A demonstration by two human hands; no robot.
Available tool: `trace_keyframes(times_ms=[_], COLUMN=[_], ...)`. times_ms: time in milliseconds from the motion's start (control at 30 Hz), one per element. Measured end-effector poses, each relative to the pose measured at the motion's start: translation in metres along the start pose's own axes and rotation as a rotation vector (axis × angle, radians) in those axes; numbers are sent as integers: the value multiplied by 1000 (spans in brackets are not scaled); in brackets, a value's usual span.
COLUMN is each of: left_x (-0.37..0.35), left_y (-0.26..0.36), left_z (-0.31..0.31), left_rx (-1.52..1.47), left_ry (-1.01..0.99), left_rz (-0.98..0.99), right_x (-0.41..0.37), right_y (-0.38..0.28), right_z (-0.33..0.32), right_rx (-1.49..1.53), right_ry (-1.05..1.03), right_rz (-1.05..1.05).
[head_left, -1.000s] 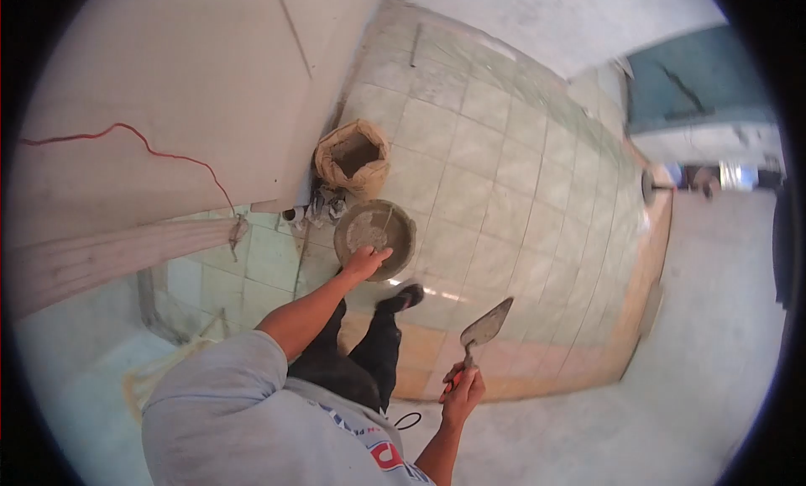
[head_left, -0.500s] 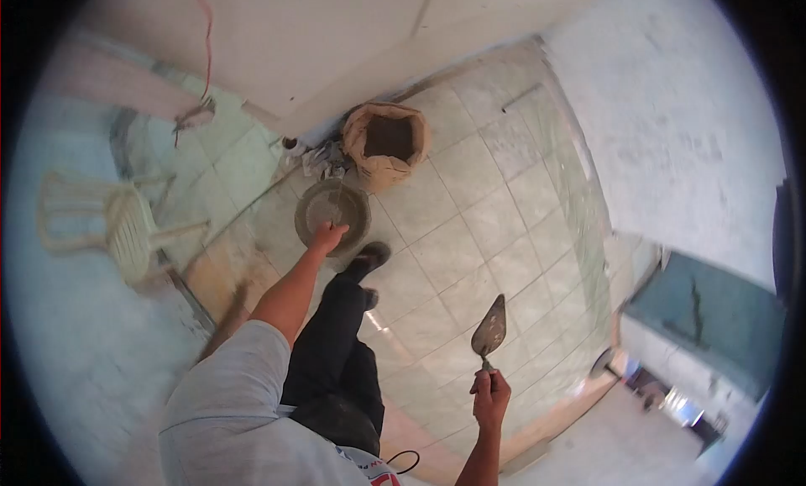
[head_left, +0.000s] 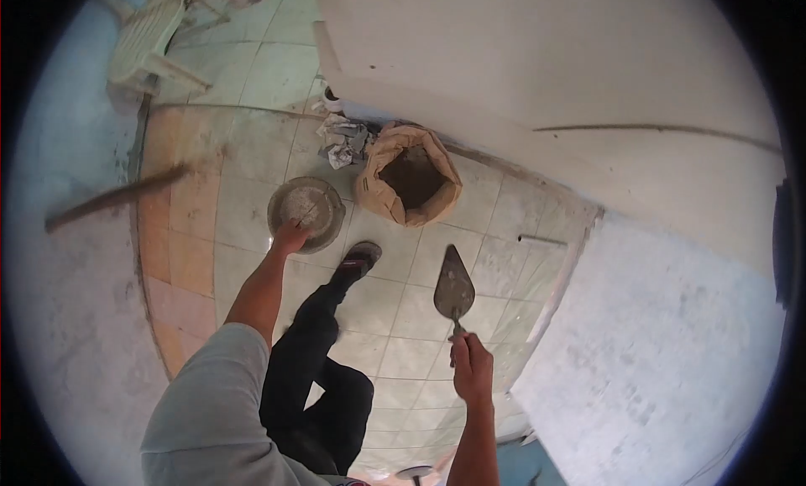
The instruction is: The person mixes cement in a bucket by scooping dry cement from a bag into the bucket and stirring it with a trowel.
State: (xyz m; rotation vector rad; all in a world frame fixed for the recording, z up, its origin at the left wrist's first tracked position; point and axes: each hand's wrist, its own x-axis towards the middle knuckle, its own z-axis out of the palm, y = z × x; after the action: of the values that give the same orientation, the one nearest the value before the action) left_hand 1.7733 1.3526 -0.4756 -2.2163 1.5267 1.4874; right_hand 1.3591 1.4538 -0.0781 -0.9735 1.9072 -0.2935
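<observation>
My right hand is closed round the handle of a pointed trowel. Its grey-stained blade points forward, above the tiled floor. My left hand is at the near edge of a round, dark basin containing grey material. Those fingers are curled over the rim and inside; a thin line runs from them across the basin, but what they grip is too small to make out. Just right of the basin stands an open brown paper sack with dark powder inside.
Crumpled paper lies against the wall beside the sack. A pale plastic chair stands at the far left, and a wooden bar is nearer. A short pipe-like piece lies at the right. My shoe is near the basin.
My view has turned, so the chair and the wall appear shifted. The trowel is now nearer the sack in view, still in my right hand. My left hand remains at the basin.
</observation>
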Motion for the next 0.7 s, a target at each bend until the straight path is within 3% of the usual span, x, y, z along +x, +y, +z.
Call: trace_keyframes(times_ms=[67,167,233,300,333,400,467,533,600,633,700], left_x=[-5,-20,-29,-43,-52,-64,-50,-58,-21,-17,2], left_y=[-8,-24,-32,-33,-21,24,53,139,184,217,252], left_z=[20,43,51,50,48,52,72,75,119,117,133], left_rx=[-72,-108,-172,-234,-135,72,-150,-340,-579,-752,-767], left_ry=[-15,150,121,44,166,404,668,595,521,393,321], left_rz=[-33,-12,-126,-189,-235,-336,-124,-195,-211,-359,-502], right_x=[48,125,171,212,233,273,307,323,344,357,365], right_y=[-7,-15,-41,-68,-75,-79,-82,-74,-71,-59,-23], right_z=[-9,-20,-22,-21,-18,-11,1,25,46,55,64], right_rx=[-224,-463,-794,-956,-1042,-1214,-1306,-1381,-1444,-1464,-1464], right_ry=[-46,-103,-124,-170,-191,-231,-252,-314,-336,-382,-449], right_rz=[-128,-246,-98,-126,-161,-239,-310,-386,-456,-461,-484])
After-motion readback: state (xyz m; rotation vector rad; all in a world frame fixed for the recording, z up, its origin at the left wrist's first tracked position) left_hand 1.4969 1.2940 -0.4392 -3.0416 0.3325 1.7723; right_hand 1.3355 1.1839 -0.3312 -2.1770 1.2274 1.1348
